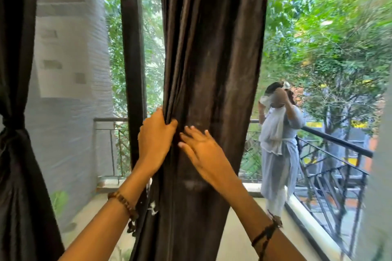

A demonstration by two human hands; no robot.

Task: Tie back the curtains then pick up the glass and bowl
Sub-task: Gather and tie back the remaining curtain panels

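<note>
A dark brown curtain [212, 59] hangs straight down in the middle of the view, bunched into folds. My left hand [154, 140] grips its left edge at about waist height, fingers wrapped around the gathered folds. My right hand [201, 148] lies flat against the front of the same curtain, fingers spread, just right of my left hand. A second dark curtain [17, 154] at the far left is tied back with a band at its middle. No glass or bowl is in view.
A dark window post [132, 70] stands just left of the middle curtain. Beyond the glass is a balcony with a black metal railing [331, 140]. A person in pale clothes [277, 144] stands at the railing. Trees fill the background.
</note>
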